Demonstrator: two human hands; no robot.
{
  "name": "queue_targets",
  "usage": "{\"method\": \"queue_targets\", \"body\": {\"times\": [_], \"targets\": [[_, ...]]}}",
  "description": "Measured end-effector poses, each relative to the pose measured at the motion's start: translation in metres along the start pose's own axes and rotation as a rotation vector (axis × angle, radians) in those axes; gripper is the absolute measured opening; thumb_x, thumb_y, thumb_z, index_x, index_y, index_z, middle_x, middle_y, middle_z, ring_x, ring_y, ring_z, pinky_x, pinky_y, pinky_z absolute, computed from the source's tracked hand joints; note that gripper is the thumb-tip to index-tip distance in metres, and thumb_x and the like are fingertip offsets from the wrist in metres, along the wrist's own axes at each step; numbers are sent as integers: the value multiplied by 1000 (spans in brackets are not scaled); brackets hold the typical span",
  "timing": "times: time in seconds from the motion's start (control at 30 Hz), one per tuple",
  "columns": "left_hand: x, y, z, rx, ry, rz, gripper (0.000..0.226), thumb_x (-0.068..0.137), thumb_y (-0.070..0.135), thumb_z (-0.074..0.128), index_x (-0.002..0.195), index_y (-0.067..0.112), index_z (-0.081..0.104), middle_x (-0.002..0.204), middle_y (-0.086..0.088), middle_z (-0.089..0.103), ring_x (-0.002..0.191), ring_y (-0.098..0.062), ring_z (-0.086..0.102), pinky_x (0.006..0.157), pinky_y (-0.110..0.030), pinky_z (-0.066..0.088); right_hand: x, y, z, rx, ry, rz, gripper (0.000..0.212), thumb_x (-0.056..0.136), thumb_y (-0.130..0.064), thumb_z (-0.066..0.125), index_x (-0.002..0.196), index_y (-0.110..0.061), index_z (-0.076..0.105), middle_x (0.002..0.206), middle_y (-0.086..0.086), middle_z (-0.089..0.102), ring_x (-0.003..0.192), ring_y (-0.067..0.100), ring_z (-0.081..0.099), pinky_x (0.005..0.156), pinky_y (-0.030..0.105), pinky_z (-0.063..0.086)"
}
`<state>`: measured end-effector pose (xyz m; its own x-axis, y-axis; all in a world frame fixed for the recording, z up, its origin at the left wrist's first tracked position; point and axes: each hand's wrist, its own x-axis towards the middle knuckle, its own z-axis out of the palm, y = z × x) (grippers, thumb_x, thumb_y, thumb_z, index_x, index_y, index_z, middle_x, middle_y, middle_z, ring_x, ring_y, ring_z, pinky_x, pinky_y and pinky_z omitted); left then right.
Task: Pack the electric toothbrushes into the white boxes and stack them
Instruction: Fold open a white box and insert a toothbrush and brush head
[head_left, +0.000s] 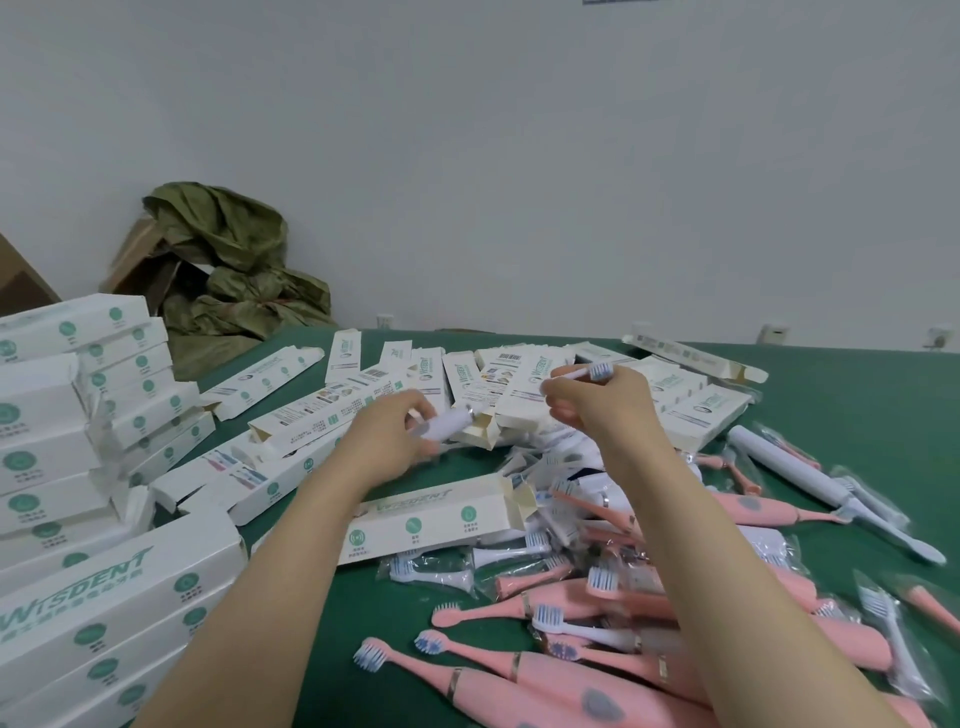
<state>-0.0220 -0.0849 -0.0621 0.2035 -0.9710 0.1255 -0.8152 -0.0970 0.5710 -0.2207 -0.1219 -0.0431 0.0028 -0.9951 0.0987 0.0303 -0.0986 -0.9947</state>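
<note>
Left hand (395, 434) is gripping a white toothbrush handle (448, 423), fingers curling round it. Motion blur is smearing the handle, so its ends are hard to make out. Right hand (597, 402) is pinching a white brush head (584, 372) by the stem, bristles pointing right. Head and handle are sitting apart, both held just above the open boxes (332, 410), which are lying flat and overlapping across the back of the green bench (857, 395). One more open box (436, 514) is lying between the forearms, its left end going under the left forearm. Stacked boxes (52, 415) are piling up on the left; the frame edge is cropping the stack, so its full extent isn't showing. "WISDENT" is reading clearly on the nearest box, the smaller print is too fine to read. Pink toothbrushes (571, 670) are heaping at lower right, near the right forearm, which is covering part of the pile; the bottom ones are running off the frame. Bagged spare heads (431, 569) are mixing into the heap, clear wrap making a count impossible. A white toothbrush (795, 470) is lying on the bench right of the pile, beside more wrapped parts. A crumpled green bag (228, 270) is slumping against the wall behind the bench, half hiding a brown carton (137, 254).
</note>
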Motion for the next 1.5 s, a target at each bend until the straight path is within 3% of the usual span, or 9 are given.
{"method": "queue_targets", "body": {"times": [0.13,0.33,0.5,0.63,0.8,1.0,1.07,1.3,1.5], "targets": [[-9,24,-21,-109,20,92,26,83,13,71,98,30,57,89,11,53,76,-3,49,61,-22,35,-1,-7,-5,169,-108,-3,6,81,6,66,80,0,67,76,10,64,68,19,61,74,24,57],[-18,37,-27,-135,-7,118,24,84,15,70,96,32,57,89,12,53,77,-7,51,65,-26,38,-4,-10,-1,270,-214,-5,7,84,2,65,91,3,68,71,6,69,71,16,66,81,27,57],[-19,37,-30,-144,-1,112,24,84,16,71,95,33,57,88,12,53,77,-7,52,58,-23,37,-5,-13,0,402,-255,16,8,86,3,62,93,7,64,65,5,66,65,14,64,75,23,57],[-20,38,-31,-146,8,116,23,85,18,70,96,33,58,87,18,53,78,-3,52,58,-22,36,-4,-13,-1,334,-180,-5,6,83,6,64,88,4,66,66,6,66,68,17,66,82,28,57],[-20,39,-27,-139,-3,149,22,85,16,70,95,32,59,89,13,57,78,-5,52,61,-23,36,-5,-11,1,195,-258,15,9,81,5,67,86,-1,69,82,12,71,75,19,69,83,29,56],[-23,40,-28,-289,-85,188,18,89,12,64,91,28,55,91,7,71,70,-6,60,65,-24,40,-4,-12,-3,207,-292,-55,4,82,-4,70,85,-5,72,77,7,72,74,16,68,77,24,57],[-24,42,-31,-301,-65,199,20,89,10,64,88,28,55,82,11,70,64,-3,58,64,-26,39,-5,-13,-2,186,-294,-89,4,82,-7,70,84,-5,73,74,6,71,70,15,67,74,23,56],[-23,47,-23,-312,46,157,23,86,5,67,85,25,53,85,2,67,67,-9,56,58,-26,37,-7,-8,7,242,-257,-88,5,83,-6,69,85,-4,73,76,9,71,69,16,67,74,24,57],[-21,58,-1,-507,87,130,17,90,12,64,93,26,56,96,1,66,83,-11,62,67,-27,48,-14,-3,22,266,-317,-45,23,90,-21,64,108,-6,64,100,8,72,94,17,69,86,27,55]]}}
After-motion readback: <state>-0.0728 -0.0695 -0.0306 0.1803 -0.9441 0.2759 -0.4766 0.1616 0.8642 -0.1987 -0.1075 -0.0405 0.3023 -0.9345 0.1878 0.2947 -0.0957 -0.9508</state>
